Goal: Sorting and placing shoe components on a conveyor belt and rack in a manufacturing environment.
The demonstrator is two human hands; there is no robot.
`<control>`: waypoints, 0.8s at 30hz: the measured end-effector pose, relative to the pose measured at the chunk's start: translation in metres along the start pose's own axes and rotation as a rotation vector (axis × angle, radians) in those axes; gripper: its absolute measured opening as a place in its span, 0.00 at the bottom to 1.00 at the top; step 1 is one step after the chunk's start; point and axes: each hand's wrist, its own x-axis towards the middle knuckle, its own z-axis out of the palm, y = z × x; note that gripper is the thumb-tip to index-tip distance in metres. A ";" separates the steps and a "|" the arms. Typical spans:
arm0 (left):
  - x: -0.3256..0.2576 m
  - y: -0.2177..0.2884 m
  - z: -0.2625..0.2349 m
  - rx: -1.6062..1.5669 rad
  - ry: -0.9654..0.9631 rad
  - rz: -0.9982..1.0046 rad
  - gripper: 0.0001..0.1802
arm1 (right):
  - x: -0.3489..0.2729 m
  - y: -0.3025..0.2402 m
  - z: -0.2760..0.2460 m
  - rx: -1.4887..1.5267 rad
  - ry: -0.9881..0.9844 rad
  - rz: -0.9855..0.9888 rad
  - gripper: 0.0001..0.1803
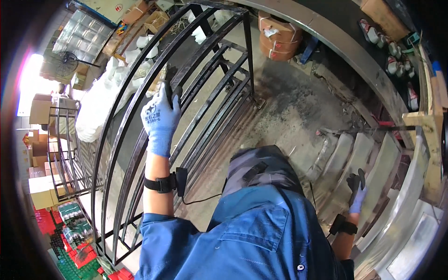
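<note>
A long black metal frame (132,107) of parallel bars stands on my left. My left hand (162,112), in a light blue glove with dark fingertips, is closed on one of its bars; the bar partly hides the fingers. On the right, my right hand (357,189), in a similar glove, hangs over long grey panels (379,156) with its fingers apart. Nothing shows in that hand, and I cannot tell whether it touches a panel. Each forearm wears a black strap with a small device.
Coiled brown material (279,39) stands beyond the frame. White wrapped bundles (100,105) and a second black frame (65,149) are at left. Red and green packages (77,233) lie at lower left. A wooden post (434,158) rises at right, and dark debris (298,95) covers the floor ahead.
</note>
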 end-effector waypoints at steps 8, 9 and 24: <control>0.119 0.112 0.019 -0.009 0.019 0.063 0.27 | 0.088 -0.036 -0.002 -0.002 0.064 -0.051 0.25; 0.138 0.128 0.017 -0.002 0.013 0.062 0.26 | 0.092 -0.039 0.001 -0.014 0.079 -0.058 0.26; 0.346 0.246 0.037 -0.131 -0.082 0.012 0.27 | 0.125 -0.057 0.042 0.359 0.359 0.082 0.24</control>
